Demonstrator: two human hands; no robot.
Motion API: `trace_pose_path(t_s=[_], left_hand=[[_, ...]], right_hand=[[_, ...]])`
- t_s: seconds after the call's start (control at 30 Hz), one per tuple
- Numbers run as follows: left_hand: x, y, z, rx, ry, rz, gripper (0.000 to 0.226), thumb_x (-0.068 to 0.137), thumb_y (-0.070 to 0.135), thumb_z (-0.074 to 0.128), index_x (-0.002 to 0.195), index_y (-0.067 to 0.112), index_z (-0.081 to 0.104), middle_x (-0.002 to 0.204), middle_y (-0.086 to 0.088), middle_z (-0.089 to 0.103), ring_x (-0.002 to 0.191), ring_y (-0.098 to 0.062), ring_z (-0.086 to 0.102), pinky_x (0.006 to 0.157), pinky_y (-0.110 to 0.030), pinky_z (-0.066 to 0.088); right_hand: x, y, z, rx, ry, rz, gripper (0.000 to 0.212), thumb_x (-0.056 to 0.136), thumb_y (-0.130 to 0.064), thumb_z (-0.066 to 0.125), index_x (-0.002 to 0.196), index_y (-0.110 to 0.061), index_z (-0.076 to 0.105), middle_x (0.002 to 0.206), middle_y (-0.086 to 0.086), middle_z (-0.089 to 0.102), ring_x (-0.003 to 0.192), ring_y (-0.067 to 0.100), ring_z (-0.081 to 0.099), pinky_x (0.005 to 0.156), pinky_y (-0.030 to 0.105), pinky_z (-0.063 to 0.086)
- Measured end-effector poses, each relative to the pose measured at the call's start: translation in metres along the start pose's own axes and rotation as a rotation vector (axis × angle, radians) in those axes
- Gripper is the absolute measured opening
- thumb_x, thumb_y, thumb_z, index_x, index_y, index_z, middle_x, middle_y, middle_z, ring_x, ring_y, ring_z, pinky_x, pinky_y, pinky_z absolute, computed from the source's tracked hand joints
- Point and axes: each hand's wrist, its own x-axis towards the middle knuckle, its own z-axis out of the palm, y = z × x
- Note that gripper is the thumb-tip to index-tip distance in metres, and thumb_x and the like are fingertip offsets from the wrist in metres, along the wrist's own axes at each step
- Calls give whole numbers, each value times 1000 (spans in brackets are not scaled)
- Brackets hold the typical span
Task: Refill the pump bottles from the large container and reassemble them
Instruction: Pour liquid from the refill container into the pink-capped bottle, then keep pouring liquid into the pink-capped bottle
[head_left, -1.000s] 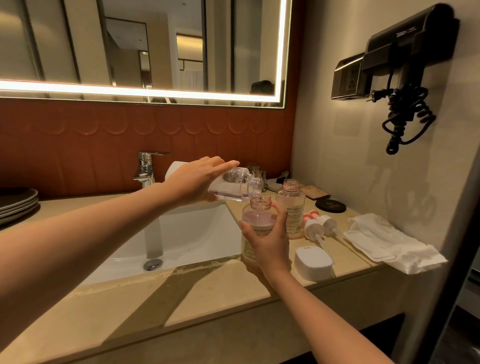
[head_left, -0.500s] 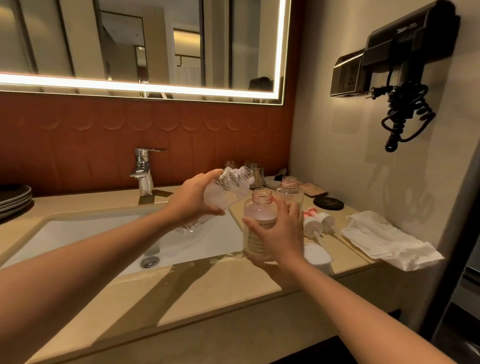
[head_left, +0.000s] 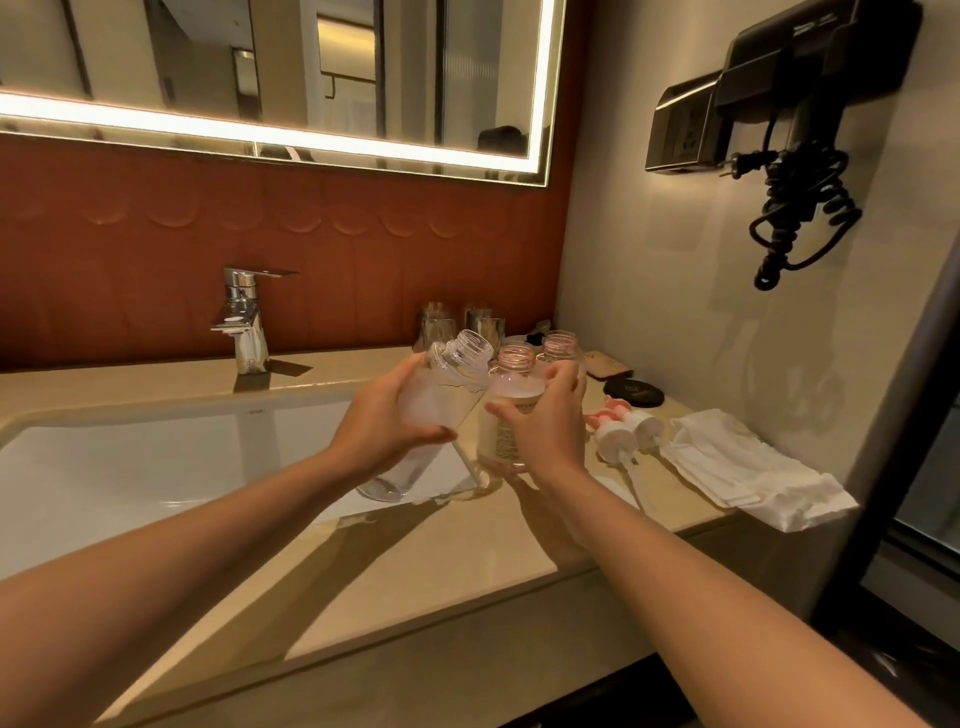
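My left hand (head_left: 382, 426) grips the large clear container (head_left: 431, 410), which leans to the right over the sink's right edge with its open threaded mouth pointing up and right. My right hand (head_left: 545, 426) holds an uncapped pump bottle (head_left: 506, 410) with pinkish liquid, standing on the counter. A second open bottle (head_left: 558, 345) stands just behind it. Two white pump heads with pink collars (head_left: 623, 431) lie on the counter to the right.
A white sink basin (head_left: 130, 467) with a chrome faucet (head_left: 241, 317) lies to the left. Two glasses (head_left: 457, 319) stand at the back wall. A dark round lid (head_left: 634, 391) and a folded white towel (head_left: 748, 467) lie on the right. A hair dryer (head_left: 789, 130) hangs on the wall.
My left hand has tipped the large container back from a level pouring angle over the bottle to a near-upright lean and lowered it. My right hand stays on the bottle.
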Motion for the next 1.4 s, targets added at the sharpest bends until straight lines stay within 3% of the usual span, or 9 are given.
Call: trace_pose_path(t_s=[0.13, 0.23, 0.3, 0.37, 0.53, 0.7, 1.07, 1.23, 1.4], left_hand=[[1, -4, 5, -18, 24, -27, 96, 60, 27, 86, 141, 23, 35, 129, -4, 56, 108, -19, 53, 86, -31, 47], [2, -7, 7, -45, 34, -73, 98, 59, 28, 86, 143, 23, 34, 132, -6, 54, 114, -24, 52, 93, -41, 47], [3, -9, 8, -47, 33, -94, 99, 60, 29, 86, 143, 23, 33, 133, -6, 53, 116, -26, 52, 95, -45, 47], [3, -10, 8, -49, 32, -108, 99, 60, 29, 85, 144, 23, 32, 135, -7, 52, 117, -26, 51, 96, -45, 46], [5, -9, 6, -46, 26, -141, 99, 63, 26, 84, 145, 23, 28, 138, -8, 48, 121, -28, 48, 98, -46, 44], [5, -11, 2, -45, 25, -154, 98, 63, 25, 84, 144, 24, 29, 137, -8, 48, 119, -27, 48, 97, -45, 45], [0, -3, 5, -42, 36, -137, 97, 62, 24, 84, 143, 22, 31, 136, -8, 49, 118, -27, 49, 95, -44, 46], [2, 4, -3, -33, 42, -103, 96, 62, 25, 85, 143, 22, 33, 134, -8, 52, 117, -27, 51, 93, -42, 47], [2, 12, -16, -34, 73, -63, 94, 62, 24, 84, 142, 21, 34, 134, -7, 51, 116, -26, 50, 89, -37, 47]], right_hand=[[5, 0, 4, -32, 18, -15, 66, 73, -42, 75, 119, -15, 36, 122, 4, 44, 107, 19, 47, 66, 24, 36], [10, 3, -3, -14, 125, -46, 58, 79, -58, 59, 114, -16, 40, 116, 2, 47, 101, 17, 47, 68, 25, 39], [22, 7, -14, 43, 254, -32, 48, 87, -51, 54, 115, -14, 42, 119, 4, 47, 99, 14, 44, 66, 21, 35], [37, 13, -25, 46, 298, 5, 49, 89, -43, 55, 124, -12, 41, 129, 7, 44, 107, 16, 41, 74, 22, 31], [69, 26, -31, 81, 66, 86, 67, 90, -44, 53, 144, -18, 23, 150, 7, 25, 134, 26, 31, 100, 40, 34], [82, 27, -19, 146, -144, 130, 77, 87, -45, 58, 147, -21, 16, 154, 7, 21, 138, 29, 26, 106, 49, 35], [78, 28, -22, 120, -38, 93, 60, 83, -47, 62, 133, -17, 44, 131, 3, 52, 117, 23, 51, 91, 39, 48], [78, 7, -48, 45, 27, -53, 62, 83, -52, 60, 131, -16, 45, 130, 2, 52, 114, 20, 51, 83, 30, 44], [56, -15, -66, 31, 89, -93, 59, 81, -56, 59, 127, -20, 49, 125, 0, 54, 108, 17, 53, 81, 33, 46]])
